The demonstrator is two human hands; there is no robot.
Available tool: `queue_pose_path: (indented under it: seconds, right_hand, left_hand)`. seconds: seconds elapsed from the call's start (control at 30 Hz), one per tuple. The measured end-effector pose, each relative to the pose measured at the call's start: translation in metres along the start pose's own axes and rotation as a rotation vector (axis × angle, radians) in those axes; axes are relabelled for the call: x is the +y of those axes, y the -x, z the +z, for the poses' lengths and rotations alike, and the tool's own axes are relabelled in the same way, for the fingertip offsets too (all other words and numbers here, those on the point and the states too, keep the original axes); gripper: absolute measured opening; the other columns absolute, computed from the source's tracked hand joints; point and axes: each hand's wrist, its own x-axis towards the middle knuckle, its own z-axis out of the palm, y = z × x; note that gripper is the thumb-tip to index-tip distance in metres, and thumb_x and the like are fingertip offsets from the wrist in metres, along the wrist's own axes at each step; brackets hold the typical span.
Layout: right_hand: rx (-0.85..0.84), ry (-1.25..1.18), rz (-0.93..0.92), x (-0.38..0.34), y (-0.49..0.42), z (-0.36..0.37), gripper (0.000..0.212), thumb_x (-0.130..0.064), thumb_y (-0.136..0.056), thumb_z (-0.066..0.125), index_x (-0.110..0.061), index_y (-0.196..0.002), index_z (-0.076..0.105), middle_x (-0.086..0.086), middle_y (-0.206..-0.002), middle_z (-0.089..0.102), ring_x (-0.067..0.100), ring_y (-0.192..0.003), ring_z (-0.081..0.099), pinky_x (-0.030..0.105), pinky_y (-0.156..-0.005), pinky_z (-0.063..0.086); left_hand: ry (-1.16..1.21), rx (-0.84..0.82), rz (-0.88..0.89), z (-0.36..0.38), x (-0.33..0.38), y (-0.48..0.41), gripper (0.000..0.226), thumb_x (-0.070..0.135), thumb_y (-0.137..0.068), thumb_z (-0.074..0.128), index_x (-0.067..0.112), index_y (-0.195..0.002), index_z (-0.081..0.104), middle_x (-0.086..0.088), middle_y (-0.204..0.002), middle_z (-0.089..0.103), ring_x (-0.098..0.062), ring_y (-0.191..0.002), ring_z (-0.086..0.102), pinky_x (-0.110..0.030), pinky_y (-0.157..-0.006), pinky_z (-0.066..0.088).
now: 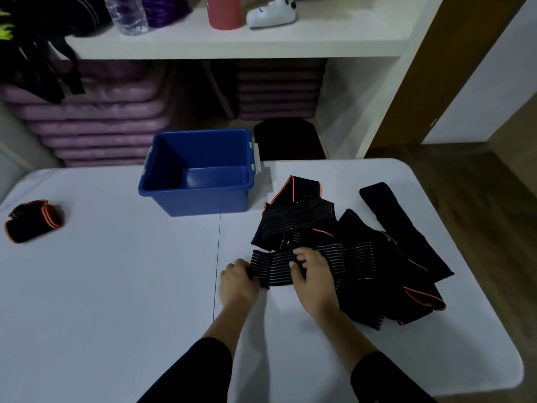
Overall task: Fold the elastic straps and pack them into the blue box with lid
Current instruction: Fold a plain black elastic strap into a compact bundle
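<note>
White table [116,286] fills the view, open blue box [203,202] at its far middle, tangled strap pile [377,242] to the right. Left hand [236,282] grips one end of a striped strap [279,267], right hand [312,274] pinches its middle. Folded strap [33,221] lies far left.

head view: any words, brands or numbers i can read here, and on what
White gadget on the shelf: a small dark printed mark, too blurred to read.
Blue box, straps, bottle, pink cup: no text shows.
</note>
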Motion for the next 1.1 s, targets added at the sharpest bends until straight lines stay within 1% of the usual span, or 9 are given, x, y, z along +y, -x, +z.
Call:
queue_pose_path:
  seconds: [0.1, 0.2, 0.3, 0.4, 0.53, 0.67, 0.8, 0.93, 1.1]
  right_hand:
    - [-0.008, -0.001, 0.001, 0.002, -0.012, -0.002, 0.025, -0.018, -0.089, 0.057, -0.016, -0.114, 0.058, -0.003, -0.104, 0.055, 0.02, -0.099, 0.055, 0.04, -0.089, 0.049]
    - [-0.012, -0.007, -0.02, 0.001, -0.026, -0.003, 0.025, -0.017, -0.09, 0.057, -0.016, -0.115, 0.057, 0.001, -0.107, 0.056, 0.02, -0.101, 0.055, 0.041, -0.09, 0.049]
    - [-0.012, -0.021, -0.029, -0.003, -0.038, -0.002, 0.026, -0.017, -0.089, 0.057, -0.017, -0.115, 0.056, -0.001, -0.108, 0.056, 0.019, -0.101, 0.055, 0.04, -0.091, 0.05]
    - [-0.013, -0.013, -0.076, -0.005, -0.046, 0.001, 0.025, -0.015, -0.089, 0.058, -0.017, -0.114, 0.057, -0.001, -0.11, 0.056, 0.018, -0.102, 0.054, 0.039, -0.092, 0.049]
    - [-0.033, 0.11, -0.188, -0.007, -0.058, 0.006, 0.028, -0.011, -0.087, 0.059, -0.015, -0.114, 0.058, 0.002, -0.112, 0.056, 0.019, -0.105, 0.048, 0.035, -0.093, 0.047]
    - [-0.115, 0.289, -0.383, -0.013, -0.079, 0.014, 0.043, -0.008, -0.077, 0.069, -0.016, -0.118, 0.058, 0.005, -0.119, 0.054, 0.025, -0.112, 0.047, 0.038, -0.097, 0.044]
    - [-0.282, 0.467, -0.446, -0.019, -0.098, 0.021, 0.054, -0.013, -0.075, 0.072, -0.019, -0.126, 0.055, 0.008, -0.134, 0.047, 0.029, -0.124, 0.041, 0.042, -0.101, 0.035]
    - [-0.285, 0.558, -0.501, -0.02, -0.113, 0.022, 0.039, -0.009, -0.08, 0.064, -0.019, -0.118, 0.063, 0.008, -0.131, 0.053, 0.032, -0.117, 0.046, 0.043, -0.098, 0.035]
    - [-0.184, 0.343, -0.449, -0.033, -0.122, 0.005, 0.026, -0.01, -0.087, 0.057, -0.018, -0.11, 0.067, 0.003, -0.115, 0.061, 0.025, -0.104, 0.052, 0.037, -0.092, 0.041]
  left_hand:
    - [0.257, 0.055, -0.045, -0.005, 0.004, 0.002, 0.016, 0.006, -0.083, 0.051, 0.006, -0.099, 0.053, -0.011, -0.09, 0.063, -0.032, -0.088, 0.058, -0.037, -0.074, 0.048]
    - [0.324, 0.116, -0.019, -0.013, 0.002, -0.001, 0.025, 0.005, -0.086, 0.052, 0.007, -0.111, 0.049, -0.013, -0.101, 0.062, -0.033, -0.095, 0.059, -0.031, -0.075, 0.043]
    - [0.123, 0.18, 0.126, -0.016, -0.004, -0.004, 0.043, 0.008, -0.083, 0.06, 0.014, -0.123, 0.047, -0.012, -0.121, 0.047, -0.028, -0.108, 0.05, -0.035, -0.083, 0.046]
    - [-0.139, 0.187, 0.276, -0.014, -0.011, -0.004, 0.041, 0.023, -0.078, 0.068, 0.016, -0.117, 0.057, -0.01, -0.114, 0.051, -0.03, -0.106, 0.046, -0.039, -0.08, 0.047]
    - [-0.205, 0.115, 0.246, -0.007, -0.017, -0.001, 0.058, 0.042, -0.066, 0.074, 0.016, -0.116, 0.059, -0.007, -0.109, 0.054, -0.029, -0.103, 0.046, -0.037, -0.081, 0.045]
    - [-0.287, 0.128, 0.269, -0.005, -0.017, -0.003, 0.052, 0.042, -0.071, 0.07, 0.019, -0.116, 0.057, -0.005, -0.11, 0.053, -0.026, -0.105, 0.045, -0.035, -0.082, 0.044]
    - [-0.143, 0.141, 0.22, -0.008, -0.021, -0.008, 0.03, 0.03, -0.084, 0.062, 0.02, -0.112, 0.063, -0.006, -0.104, 0.058, -0.026, -0.101, 0.046, -0.036, -0.081, 0.047]
    - [0.085, 0.226, 0.124, -0.015, -0.018, -0.012, 0.022, 0.012, -0.086, 0.056, 0.012, -0.106, 0.065, -0.011, -0.097, 0.062, -0.029, -0.096, 0.05, -0.03, -0.076, 0.041]
    - [0.398, 0.229, 0.046, -0.04, 0.001, -0.014, 0.015, 0.006, -0.085, 0.054, 0.014, -0.093, 0.065, -0.004, -0.089, 0.067, -0.018, -0.078, 0.06, -0.014, -0.065, 0.046]
